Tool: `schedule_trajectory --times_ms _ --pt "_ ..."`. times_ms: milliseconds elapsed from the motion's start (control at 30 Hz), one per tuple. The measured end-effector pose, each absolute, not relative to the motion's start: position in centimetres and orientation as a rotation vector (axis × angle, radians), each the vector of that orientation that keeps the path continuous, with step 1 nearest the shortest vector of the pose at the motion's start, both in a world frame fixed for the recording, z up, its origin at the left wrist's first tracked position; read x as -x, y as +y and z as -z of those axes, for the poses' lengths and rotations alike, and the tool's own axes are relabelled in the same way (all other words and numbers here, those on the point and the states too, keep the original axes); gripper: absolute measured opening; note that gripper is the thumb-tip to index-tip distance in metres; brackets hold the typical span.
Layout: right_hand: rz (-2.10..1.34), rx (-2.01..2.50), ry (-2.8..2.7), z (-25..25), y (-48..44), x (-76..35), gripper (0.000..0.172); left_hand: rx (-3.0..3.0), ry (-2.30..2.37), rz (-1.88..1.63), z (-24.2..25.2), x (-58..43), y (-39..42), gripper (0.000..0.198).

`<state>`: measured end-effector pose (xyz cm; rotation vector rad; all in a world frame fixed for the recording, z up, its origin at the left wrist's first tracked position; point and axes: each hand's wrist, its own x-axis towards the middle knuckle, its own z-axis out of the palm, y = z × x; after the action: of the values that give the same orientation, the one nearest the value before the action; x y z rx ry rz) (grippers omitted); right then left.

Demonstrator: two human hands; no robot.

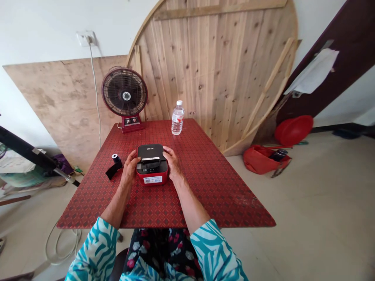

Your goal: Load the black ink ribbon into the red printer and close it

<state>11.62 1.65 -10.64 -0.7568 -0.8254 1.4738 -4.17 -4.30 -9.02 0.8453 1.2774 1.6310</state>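
Note:
A small red-and-black receipt printer (150,153) sits on the table in front of me, a white label on its near side and a white strip across its top. My left hand (130,165) is closed around its left side, thumb at the top edge. On the opposite side my right hand (172,162) grips it, thumb resting near the lid's edge. The undersides of the fingers are hidden. Left of my left hand stands a small paper roll (115,158) with a white core, and a dark strip (113,171) trails from it.
The table (222,195) has a red patterned cover. At its far side are a dark red fan (125,95) and a water bottle (177,119). A large round wooden board (205,70) leans on the wall behind. A red bag (258,160) lies on the floor at right.

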Motion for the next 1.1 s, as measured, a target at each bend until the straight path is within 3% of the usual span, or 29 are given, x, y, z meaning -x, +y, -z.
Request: schedule_trajectory --times_ms 500,733,1100 --pt "-1.385 0.797 -0.811 13.2 1.2 -11.2 0.045 -0.962 1.056 -1.550 9.4 4.4 -5.6 0.068" --pt "-1.428 0.840 -0.704 14.1 1.2 -11.1 0.041 -0.908 0.992 -1.518 9.6 5.1 -5.5 0.076" --pt "-1.459 0.812 -0.650 13.5 0.9 -11.0 0.037 -0.912 0.984 -1.471 10.0 5.8 -5.5 0.072"
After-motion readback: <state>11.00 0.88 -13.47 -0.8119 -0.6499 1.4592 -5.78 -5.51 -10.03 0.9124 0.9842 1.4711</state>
